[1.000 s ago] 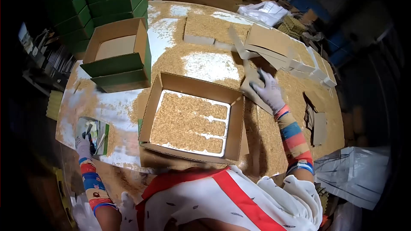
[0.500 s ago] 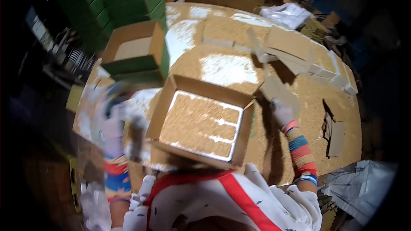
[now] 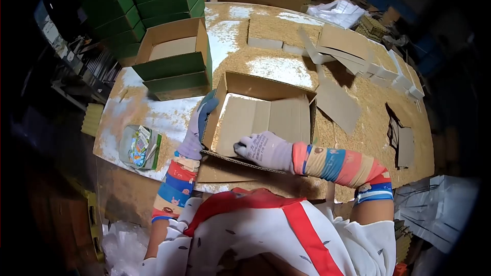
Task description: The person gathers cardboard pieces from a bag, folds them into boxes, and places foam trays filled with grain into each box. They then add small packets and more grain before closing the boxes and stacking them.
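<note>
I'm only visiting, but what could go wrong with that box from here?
The cardboard sheet inside the open box has visible creases, so it might buckle or sit unevenly under the right hand. The left hand is at the box's left wall; if the box shifted, the sheet might slip askew. Loose tan shavings on the table could also get inside.

Illumination was bright on the tabletop (image 3: 279, 71) and dim beyond it. Wide-angle distortion bowed the tabletop's far edge; black vignetting filled the corners.
</note>
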{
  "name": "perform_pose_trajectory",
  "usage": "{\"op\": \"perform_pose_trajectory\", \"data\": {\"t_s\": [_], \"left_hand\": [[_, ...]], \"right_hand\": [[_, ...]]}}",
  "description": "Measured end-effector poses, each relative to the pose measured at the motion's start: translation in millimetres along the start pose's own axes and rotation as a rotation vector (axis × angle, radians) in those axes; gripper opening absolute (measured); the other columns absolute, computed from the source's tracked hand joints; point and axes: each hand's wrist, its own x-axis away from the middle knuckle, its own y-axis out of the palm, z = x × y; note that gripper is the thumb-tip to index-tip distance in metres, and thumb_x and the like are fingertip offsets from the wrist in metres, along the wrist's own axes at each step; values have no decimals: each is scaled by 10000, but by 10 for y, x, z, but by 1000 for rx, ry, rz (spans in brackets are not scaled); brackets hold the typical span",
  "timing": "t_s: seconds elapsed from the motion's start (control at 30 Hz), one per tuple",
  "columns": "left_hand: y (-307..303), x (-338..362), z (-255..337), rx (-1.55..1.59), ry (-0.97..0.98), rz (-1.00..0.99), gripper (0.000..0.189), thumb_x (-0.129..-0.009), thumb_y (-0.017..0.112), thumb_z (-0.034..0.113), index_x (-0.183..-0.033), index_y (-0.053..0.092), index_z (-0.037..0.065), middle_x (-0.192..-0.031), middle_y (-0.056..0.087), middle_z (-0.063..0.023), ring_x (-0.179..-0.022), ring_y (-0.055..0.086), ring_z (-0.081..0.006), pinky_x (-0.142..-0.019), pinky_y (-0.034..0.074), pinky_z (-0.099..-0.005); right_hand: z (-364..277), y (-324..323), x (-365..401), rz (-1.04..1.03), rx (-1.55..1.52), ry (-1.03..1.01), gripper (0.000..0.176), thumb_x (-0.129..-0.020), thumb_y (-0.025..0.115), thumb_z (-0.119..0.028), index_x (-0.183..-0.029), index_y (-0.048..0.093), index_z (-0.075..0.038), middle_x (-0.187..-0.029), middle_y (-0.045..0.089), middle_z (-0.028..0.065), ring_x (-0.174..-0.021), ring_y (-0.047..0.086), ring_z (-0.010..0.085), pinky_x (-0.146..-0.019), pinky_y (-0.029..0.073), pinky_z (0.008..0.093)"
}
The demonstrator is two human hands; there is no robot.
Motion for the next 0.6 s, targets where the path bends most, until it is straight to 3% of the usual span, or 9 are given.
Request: {"op": "perform_pose_trajectory", "data": {"t_s": [0.13, 0.2, 0.27, 0.33, 0.4, 0.43, 0.47, 0.53, 0.6], "left_hand": [[-487, 15, -145, -884, 403, 19, 485, -939, 542, 261, -1356, 428, 42, -1249, 560, -114, -1127, 563, -212, -966, 477, -346], [-1053, -97, -175, -315, 88, 73, 543, -942, 562, 291, -1392, 393, 38, -1318, 506, -108, -1162, 524, -210, -1011, 437, -354], [-1233, -90, -178, 23, -123, 102, 561, -942, 572, 289, -1400, 380, 29, -1354, 472, -101, -1192, 496, -202, -1025, 423, -354], [-1189, -85, -185, 121, -330, 123, 580, -939, 583, 292, -1403, 371, 14, -1387, 439, -94, -1229, 467, -197, -1033, 415, -359], [-1005, -117, -301, -272, -329, 93, 608, -896, 646, 294, -1373, 403, 5, -1338, 494, -84, -1193, 510, -192, -997, 445, -338], [-643, -96, -217, -498, -344, 105, 628, -865, 689, 290, -1354, 422, -1, -1303, 531, -75, -1166, 539, -186, -970, 466, -320], [-937, -259, -375, -593, -297, 16, 653, -801, 761, 244, -1317, 454, -15, -1246, 570, -72, -1117, 565, -158, -924, 479, -273], [-747, -388, -280, -1048, -447, 42, 766, -770, 788, 194, -1377, 374, -26, -1258, 554, -101, -1126, 550, -166, -929, 473, -280], [-612, -262, -284, -816, -349, 46, 834, -811, 735, 127, -1462, 220, 40, -1343, 484, -108, -1154, 537, -175, -966, 452, -295]], "right_hand": [[74, -29, 226, 420, -301, -53, 412, -881, 490, -156, -1274, 482, -32, -1182, 542, 248, -1125, 518, 385, -907, 459, 426], [138, -541, 526, 454, -133, -5, 457, -911, 503, -232, -1318, 456, -30, -1271, 505, 265, -1174, 493, 390, -981, 411, 430], [330, -387, 931, 925, -193, 318, 486, -934, 523, -319, -1311, 466, -18, -1257, 534, 207, -1166, 514, 325, -977, 423, 394], [788, 110, 1407, 1155, -958, 721, 529, -925, 570, -352, -1350, 443, -64, -1267, 543, 148, -1144, 530, 259, -961, 442, 398], [725, 411, 1742, 631, -2040, 764, 570, -904, 617, -343, -1391, 408, -133, -1257, 558, 91, -1118, 545, 217, -928, 467, 409], [695, 562, 1674, 534, -2025, 868, 595, -895, 633, -335, -1413, 377, -195, -1237, 579, 65, -1105, 555, 202, -897, 480, 434], [587, 770, 1528, 707, -1895, 653, 581, -878, 655, -355, -1366, 434, -132, -1192, 603, 39, -1079, 556, 160, -871, 486, 358], [550, 838, 1109, 692, -1553, 932, 593, -827, 720, -330, -1300, 490, -56, -1146, 618, 46, -1026, 563, 131, -856, 483, 301], [575, 1034, 873, 837, -1302, 891, 585, -788, 763, -292, -1237, 533, 4, -1099, 626, 44, -973, 565, 110, -842, 477, 259]]}}
